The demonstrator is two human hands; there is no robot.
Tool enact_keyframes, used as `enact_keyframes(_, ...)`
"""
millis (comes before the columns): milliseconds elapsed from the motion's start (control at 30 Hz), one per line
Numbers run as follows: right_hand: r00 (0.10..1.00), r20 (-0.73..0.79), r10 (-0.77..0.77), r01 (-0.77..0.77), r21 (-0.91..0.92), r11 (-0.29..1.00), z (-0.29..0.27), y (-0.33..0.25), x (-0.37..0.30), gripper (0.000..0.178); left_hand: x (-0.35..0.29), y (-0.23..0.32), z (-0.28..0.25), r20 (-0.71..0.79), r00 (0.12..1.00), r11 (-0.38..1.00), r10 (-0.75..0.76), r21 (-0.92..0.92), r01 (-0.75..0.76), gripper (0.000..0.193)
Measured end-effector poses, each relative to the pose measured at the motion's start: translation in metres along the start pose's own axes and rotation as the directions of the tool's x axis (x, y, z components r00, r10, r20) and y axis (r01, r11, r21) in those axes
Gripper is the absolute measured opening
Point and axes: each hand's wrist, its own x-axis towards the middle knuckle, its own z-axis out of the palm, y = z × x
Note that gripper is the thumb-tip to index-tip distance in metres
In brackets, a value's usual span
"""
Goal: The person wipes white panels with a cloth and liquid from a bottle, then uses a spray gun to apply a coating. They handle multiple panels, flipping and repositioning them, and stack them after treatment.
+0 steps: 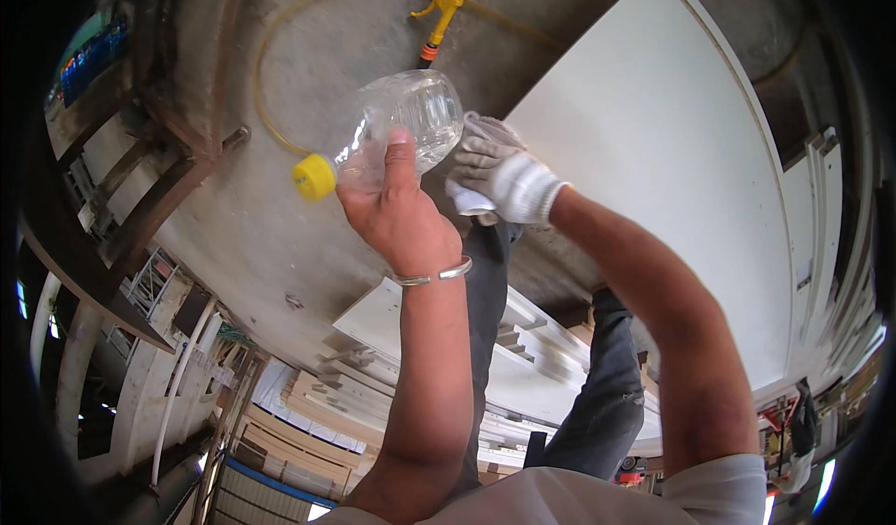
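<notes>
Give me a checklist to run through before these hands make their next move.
1. Yellow cap on the clear plastic bottle: ok, in place.
2. Left hand gripping the bottle: ok, thumb across its side.
3. Left hand gloved: not ok, bare, with a metal bracelet at the wrist.
4. Right hand gloved: ok, white glove on.
5. Fabric bundle in right hand apart from bottle: cannot tell.

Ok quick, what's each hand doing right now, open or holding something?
Left hand: closed around a clear bottle with a yellow cap.
Right hand, gloved: closed on what looks like pale cloth.
</notes>
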Motion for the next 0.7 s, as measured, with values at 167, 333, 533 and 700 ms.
enact_keyframes(167,0.925,0.133,0.356,-0.370,0.099,0.924,-0.050,0.044,-0.033,0.040,-0.002,-0.010,-0.007,0.015,1.000,0.999,0.002,-0.052,-0.001,0.042)
enact_keyframes(333,0.708,-0.514,0.485,-0.693,-0.370,0.619,-0.168,0.031,-0.008,0.050,0.008,-0.011,-0.018,-0.026,1.000,0.999,-0.012,-0.034,0.011,0.042)
enact_keyframes(533,0.933,0.100,0.345,-0.312,-0.248,0.917,-0.033,-0.026,0.015,0.057,0.011,-0.010,-0.015,-0.004,1.000,0.999,0.012,-0.047,-0.012,0.041)
enact_keyframes(700,0.967,-0.080,0.242,-0.250,-0.105,0.963,-0.035,-0.015,-0.049,0.049,0.005,-0.011,-0.014,0.015,1.000,0.998,0.010,0.056,-0.010,0.040)
